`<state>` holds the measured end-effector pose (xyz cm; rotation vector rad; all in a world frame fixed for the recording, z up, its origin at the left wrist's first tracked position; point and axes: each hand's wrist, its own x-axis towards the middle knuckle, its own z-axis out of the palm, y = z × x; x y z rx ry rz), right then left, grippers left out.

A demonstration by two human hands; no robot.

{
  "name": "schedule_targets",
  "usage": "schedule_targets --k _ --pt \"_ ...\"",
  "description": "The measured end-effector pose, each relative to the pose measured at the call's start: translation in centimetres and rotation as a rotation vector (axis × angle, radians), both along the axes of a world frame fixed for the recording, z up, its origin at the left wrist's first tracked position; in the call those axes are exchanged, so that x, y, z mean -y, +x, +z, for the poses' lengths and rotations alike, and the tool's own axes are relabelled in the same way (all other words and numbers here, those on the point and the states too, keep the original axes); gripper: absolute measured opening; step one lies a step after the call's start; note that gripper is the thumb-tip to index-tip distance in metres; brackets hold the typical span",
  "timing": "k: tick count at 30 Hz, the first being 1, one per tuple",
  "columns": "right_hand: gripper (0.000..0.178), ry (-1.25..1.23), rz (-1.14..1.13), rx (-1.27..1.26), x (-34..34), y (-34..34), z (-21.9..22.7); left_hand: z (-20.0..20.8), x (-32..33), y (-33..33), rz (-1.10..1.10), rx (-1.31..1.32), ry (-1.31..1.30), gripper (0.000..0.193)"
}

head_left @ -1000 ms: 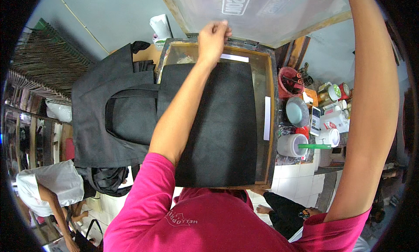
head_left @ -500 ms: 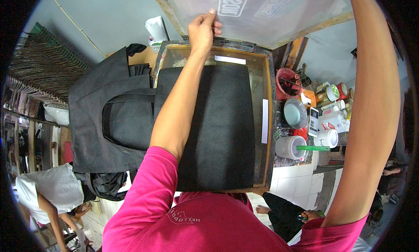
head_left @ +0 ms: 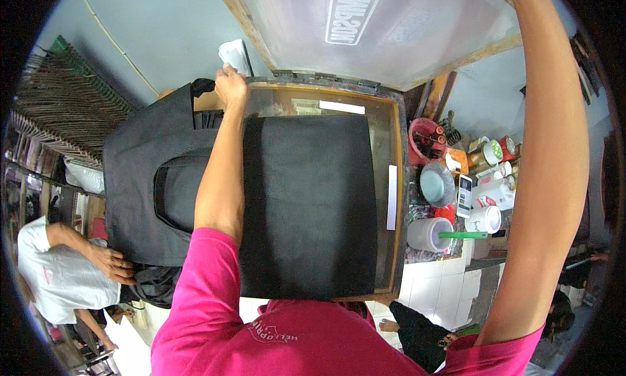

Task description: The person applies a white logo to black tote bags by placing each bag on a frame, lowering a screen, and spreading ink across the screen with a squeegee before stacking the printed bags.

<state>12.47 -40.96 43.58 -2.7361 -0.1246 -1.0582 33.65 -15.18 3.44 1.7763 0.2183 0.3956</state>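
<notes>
Pale walls and a white tiled floor surrounded the work board in the head view. Flat on that board, near two white strips, lay a black bag, its handle reaching left over more black cloth.

Beyond the board's far left corner, the person's left hand was at the lower edge of a white bundle; its fingers were curled together, but whether they pinched the bundle could not be told. The right forearm ran up out of the picture, so the right hand's grip could not be told either.

A framed screen stood tilted up behind the board; if it lost its support, it could drop onto the left arm or the bag. Dragging the left forearm low could skew or crease the cloth, as could a tug from the co-worker's hand beside the pile. A green stick jutted from a white tub; a careless right elbow might tip it.
</notes>
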Motion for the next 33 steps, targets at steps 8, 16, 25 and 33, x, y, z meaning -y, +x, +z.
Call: schedule_targets --k 8,16,25,33 --pt "0.030 0.041 0.014 -0.036 -0.9 -0.4 -0.3 6.9 3.7 -10.1 -0.097 0.692 0.293 0.034" --pt "0.030 0.091 0.024 -0.039 -1.0 -0.6 -0.3 10.1 8.3 -12.6 -0.089 0.695 0.289 0.099" --pt "0.034 0.064 0.043 -0.038 -0.3 -0.4 -0.1 4.8 8.2 -21.0 -0.718 0.405 0.606 0.071" --pt "0.033 0.007 0.054 -0.004 0.7 0.5 0.1 9.9 9.2 -21.8 -0.433 0.681 0.367 0.077"
